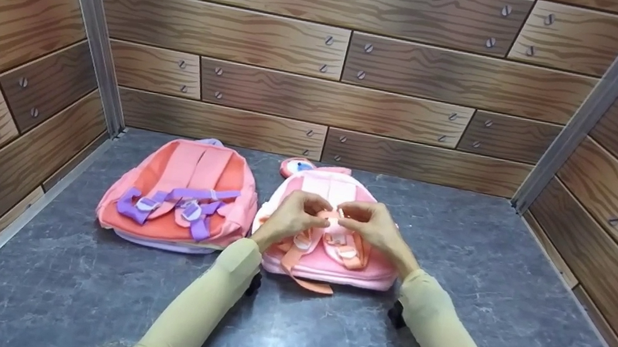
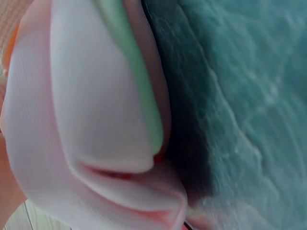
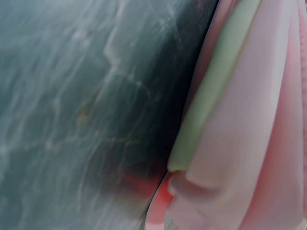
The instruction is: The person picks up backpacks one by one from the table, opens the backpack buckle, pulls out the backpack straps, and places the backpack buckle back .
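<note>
A pink child's backpack [image 1: 370,272] lies with its shoulder straps facing up. Over its middle, my left hand [image 1: 298,214] and right hand [image 1: 376,229] face each other, thumbs and fingertips almost meeting. Between them they pinch an orange chest strap [image 1: 330,215] with a small pale piece on it, perhaps its buckle; the fingers partly hide it. Below hang orange webbing straps with pale adjusters, and one loose strap end [image 1: 313,286] trails onto the table. The left wrist view shows the bag's pale side [image 2: 96,96]; the right wrist view shows its other side [image 3: 235,139].
To the left lies a second backpack [image 1: 125,183], coral with purple straps, close against the pink one. A small red plush piece with an eye [image 1: 299,166] sticks out behind the pink bag. Wood-patterned walls [image 1: 278,40] enclose the dark marbled table [image 1: 504,315].
</note>
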The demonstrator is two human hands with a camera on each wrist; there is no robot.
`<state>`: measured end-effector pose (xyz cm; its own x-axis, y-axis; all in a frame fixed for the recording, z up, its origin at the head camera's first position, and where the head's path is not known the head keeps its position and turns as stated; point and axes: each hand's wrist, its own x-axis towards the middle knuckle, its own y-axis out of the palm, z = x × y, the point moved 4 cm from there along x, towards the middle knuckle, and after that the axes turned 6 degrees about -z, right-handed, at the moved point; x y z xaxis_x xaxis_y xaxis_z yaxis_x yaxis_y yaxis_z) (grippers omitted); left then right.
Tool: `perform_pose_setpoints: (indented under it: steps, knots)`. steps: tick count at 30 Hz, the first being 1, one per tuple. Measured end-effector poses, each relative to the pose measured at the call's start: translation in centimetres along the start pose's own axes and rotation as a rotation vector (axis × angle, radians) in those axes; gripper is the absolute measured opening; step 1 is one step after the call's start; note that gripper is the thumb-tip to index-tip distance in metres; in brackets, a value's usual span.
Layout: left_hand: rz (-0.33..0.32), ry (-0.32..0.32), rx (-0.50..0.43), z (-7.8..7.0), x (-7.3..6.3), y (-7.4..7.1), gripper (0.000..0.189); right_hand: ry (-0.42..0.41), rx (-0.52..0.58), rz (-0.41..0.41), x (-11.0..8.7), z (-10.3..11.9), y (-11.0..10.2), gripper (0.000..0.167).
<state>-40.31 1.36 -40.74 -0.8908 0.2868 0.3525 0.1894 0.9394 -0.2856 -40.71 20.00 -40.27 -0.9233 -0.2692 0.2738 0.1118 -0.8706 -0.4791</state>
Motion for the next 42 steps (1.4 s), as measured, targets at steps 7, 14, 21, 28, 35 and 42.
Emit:
perform_pose_setpoints:
  steps: [7, 14, 21, 28, 35, 42]
  knots:
    - [-0.014, 0.000, -0.011, -0.2, 0.2, -0.2, 0.025, 0.019, -0.013, -0.029, 0.1, 0.0, -0.7, 0.035]
    - [-0.036, -0.021, 0.054, -0.2, 0.2, -0.1, 0.020, 0.014, 0.012, -0.020, 0.1, -0.1, -0.7, 0.036]
    - [-0.058, -0.043, 0.062, 0.0, -0.1, -0.2, 0.021, 0.016, 0.035, -0.032, 0.0, -0.5, -1.1, 0.037]
    - [-0.071, -0.051, 0.060, 0.1, -0.2, -0.3, 0.020, 0.061, 0.086, -0.035, -0.2, -0.8, -1.4, 0.040]
    - [-0.073, -0.069, 0.058, 0.2, -0.2, -0.3, 0.021, 0.106, 0.068, -0.051, -0.3, -1.2, -1.6, 0.039]
    - [-0.079, -0.047, 0.048, 0.1, -0.3, -0.3, 0.020, 0.104, 0.062, -0.064, -0.3, -1.3, -1.8, 0.039]
